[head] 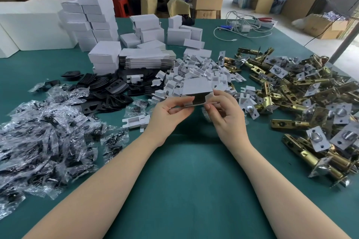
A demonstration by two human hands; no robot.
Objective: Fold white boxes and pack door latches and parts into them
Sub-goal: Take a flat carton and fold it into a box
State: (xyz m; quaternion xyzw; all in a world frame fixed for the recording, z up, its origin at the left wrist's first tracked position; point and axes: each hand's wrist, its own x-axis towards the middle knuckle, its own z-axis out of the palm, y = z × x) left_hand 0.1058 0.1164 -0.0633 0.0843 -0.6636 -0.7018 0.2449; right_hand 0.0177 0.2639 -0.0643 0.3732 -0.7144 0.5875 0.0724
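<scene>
The box (197, 88) is held above the desk (184, 180), in front of the pile of white inserts (198, 68), between both hands. It is partly formed: the near end is open, showing a dark interior, and a flap projects toward the person.

Handling. The box is thin white card, judged light and only moderately stiff; the walls will buckle if squeezed across the open end. The surface looks matt, so slip is unlikely. Hold at the folded edges and corners, not mid-panel.

Hand state. The left hand (171, 111) pinches the left near corner, thumb on top and fingers curled below. The right hand (226, 110) pinches the lower flap at the right near corner, thumb above, fingers beneath.

Orientation. The open end faces the person. The long axis appears to run left to right, roughly level; the top panel tilts slightly up toward the far side.

Supply. Latches (303, 91) lie in a heap to the right, bagged parts (48, 122) to the left, black plates (108, 87) left of the inserts. All are well apart from the box.
</scene>
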